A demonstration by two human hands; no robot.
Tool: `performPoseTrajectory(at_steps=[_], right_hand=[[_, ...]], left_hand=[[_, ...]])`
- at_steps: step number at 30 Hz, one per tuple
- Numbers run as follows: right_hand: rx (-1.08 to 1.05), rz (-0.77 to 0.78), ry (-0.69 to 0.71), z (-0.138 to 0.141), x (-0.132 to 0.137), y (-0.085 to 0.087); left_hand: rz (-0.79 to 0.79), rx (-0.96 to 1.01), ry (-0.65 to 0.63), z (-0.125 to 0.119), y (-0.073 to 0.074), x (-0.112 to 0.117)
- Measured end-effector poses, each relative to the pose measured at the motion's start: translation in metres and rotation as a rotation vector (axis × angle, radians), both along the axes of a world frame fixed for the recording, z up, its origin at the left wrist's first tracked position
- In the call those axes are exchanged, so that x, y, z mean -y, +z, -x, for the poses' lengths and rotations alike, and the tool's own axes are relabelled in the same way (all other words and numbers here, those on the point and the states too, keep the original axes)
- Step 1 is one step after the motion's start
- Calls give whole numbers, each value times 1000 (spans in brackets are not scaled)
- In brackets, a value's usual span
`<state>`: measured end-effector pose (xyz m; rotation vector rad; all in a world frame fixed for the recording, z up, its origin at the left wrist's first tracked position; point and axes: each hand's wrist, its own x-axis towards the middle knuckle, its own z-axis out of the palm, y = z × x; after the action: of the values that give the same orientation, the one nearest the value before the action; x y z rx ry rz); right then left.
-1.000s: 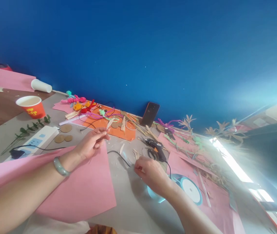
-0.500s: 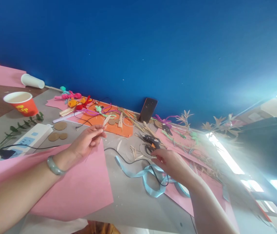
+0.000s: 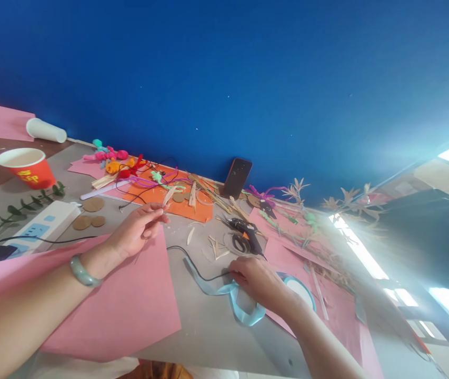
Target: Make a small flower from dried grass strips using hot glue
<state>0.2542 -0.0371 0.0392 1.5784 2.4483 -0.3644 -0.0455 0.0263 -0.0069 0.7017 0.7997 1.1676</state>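
Observation:
My left hand (image 3: 139,227) hovers over a pink paper sheet (image 3: 121,295) with its fingers pinched on a thin pale leaf-shaped strip (image 3: 168,195). A green bangle (image 3: 83,271) circles that wrist. My right hand (image 3: 256,278) rests palm down on the grey table, its fingers curled onto a light blue ribbon (image 3: 232,292) and the black cord (image 3: 192,263) that crosses it. The ribbon's spool (image 3: 301,288) lies just right of that hand. A black glue gun (image 3: 248,234) lies beyond the right hand.
A red paper cup (image 3: 29,167), a tipped white cup (image 3: 46,130), a power strip (image 3: 37,229) and a green sprig (image 3: 19,210) sit at left. An orange sheet (image 3: 177,202) holds pipe cleaners and wood bits. A phone (image 3: 237,178) leans on the blue wall. Dried stems crowd the right.
My right hand went out towards the glue gun, then came back down onto the blue ribbon and cord. The ribbon now lies unrolled on the table. My left hand barely moved.

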Motion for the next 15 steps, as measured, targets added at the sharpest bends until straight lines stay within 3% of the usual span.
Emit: performPoseTrajectory(at_steps=[10,12,15], right_hand=[[-123,-77,-157,15,-6,-5],[-364,-76,-174,22,1,3],[-1054,82,-95,33,20,22]], left_hand=[[4,6,-8,-1,0,1],[6,-5,-5,-1,0,1],[11,-25,-12,0,-1,1]])
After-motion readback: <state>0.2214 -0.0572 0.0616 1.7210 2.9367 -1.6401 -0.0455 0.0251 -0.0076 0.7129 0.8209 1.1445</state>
